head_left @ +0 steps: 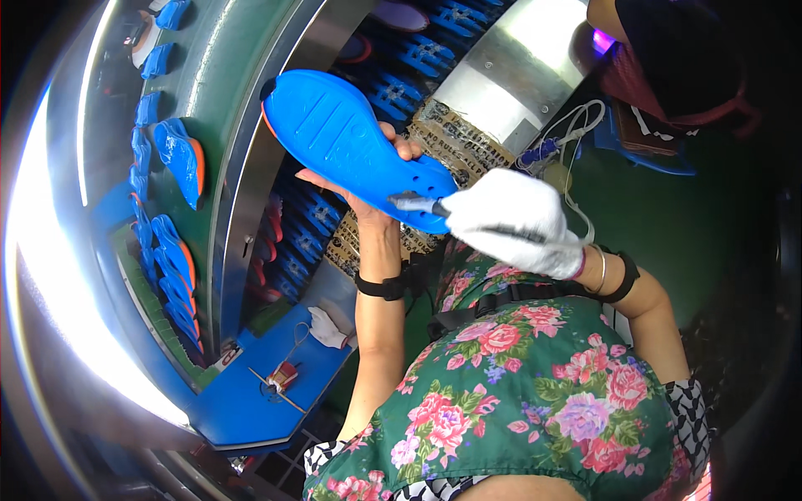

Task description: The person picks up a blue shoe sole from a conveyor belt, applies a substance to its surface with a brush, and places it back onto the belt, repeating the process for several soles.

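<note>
My left hand (376,196) holds a bright blue shoe sole (351,146) up in front of me, underside toward me, fingers beneath it and thumb at its far edge. My right hand (514,219) wears a white glove and grips a dark marker-like tool (418,204) whose tip touches the heel end of the sole. A thin orange rim shows at the sole's toe end.
A green conveyor (217,92) curves along the left carrying several blue and orange soles (180,159). Blue racks (418,58) run beneath a metal cover (510,75). A blue ledge (251,401) holds a white cloth (327,327) and small red item (282,377). Another person (668,58) stands at upper right.
</note>
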The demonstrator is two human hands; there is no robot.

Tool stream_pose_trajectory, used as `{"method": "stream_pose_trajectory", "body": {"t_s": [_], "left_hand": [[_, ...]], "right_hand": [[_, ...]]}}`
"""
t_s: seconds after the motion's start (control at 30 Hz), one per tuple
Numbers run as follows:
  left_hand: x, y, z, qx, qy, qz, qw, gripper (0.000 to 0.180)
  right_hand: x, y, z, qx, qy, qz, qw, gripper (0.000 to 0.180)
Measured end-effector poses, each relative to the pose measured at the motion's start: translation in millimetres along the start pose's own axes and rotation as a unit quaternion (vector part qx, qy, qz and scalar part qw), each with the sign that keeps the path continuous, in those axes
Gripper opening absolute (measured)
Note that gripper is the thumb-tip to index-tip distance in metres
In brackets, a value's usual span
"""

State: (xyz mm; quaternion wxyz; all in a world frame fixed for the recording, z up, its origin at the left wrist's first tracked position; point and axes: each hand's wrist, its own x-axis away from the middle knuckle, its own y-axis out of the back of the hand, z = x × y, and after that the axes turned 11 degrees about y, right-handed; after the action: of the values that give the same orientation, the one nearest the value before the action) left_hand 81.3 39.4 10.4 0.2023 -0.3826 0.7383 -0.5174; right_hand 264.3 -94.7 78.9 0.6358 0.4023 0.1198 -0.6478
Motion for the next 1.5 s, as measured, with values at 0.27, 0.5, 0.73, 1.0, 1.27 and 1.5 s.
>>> {"method": "stream_pose_trajectory", "body": {"t_s": [0.27, 0.5, 0.73, 1.0, 1.27, 1.5], "left_hand": [[2.0, 16.6, -9.6, -0.001, 0.098, -0.017, 0.995, 0.119], [-6.7, 6.5, -3.9, 0.008, 0.176, 0.046, 0.983, 0.124], [-12.5, 10.3, -4.7, -0.033, 0.269, 0.041, 0.962, 0.121], [-6.3, 5.5, -0.5, -0.110, 0.357, -0.008, 0.927, 0.110], [-11.6, -1.2, 8.5, -0.318, 0.344, -0.122, 0.875, 0.096], [-10.1, 18.9, 4.7, -0.077, 0.385, 0.015, 0.919, 0.105]], "right_hand": [[3.3, -0.4, -5.0, -0.230, -0.235, -0.082, 0.941, 0.011], [10.4, 6.6, 0.5, -0.235, -0.191, 0.014, 0.953, 0.016], [7.4, 14.1, 2.9, -0.058, 0.001, 0.051, 0.997, 0.022], [8.0, 19.4, -5.4, -0.205, -0.080, 0.078, 0.972, 0.015], [1.7, 22.2, -18.9, -0.199, 0.010, 0.148, 0.969, 0.017], [-3.7, 34.5, -19.9, -0.303, -0.303, 0.047, 0.902, 0.017]]}}
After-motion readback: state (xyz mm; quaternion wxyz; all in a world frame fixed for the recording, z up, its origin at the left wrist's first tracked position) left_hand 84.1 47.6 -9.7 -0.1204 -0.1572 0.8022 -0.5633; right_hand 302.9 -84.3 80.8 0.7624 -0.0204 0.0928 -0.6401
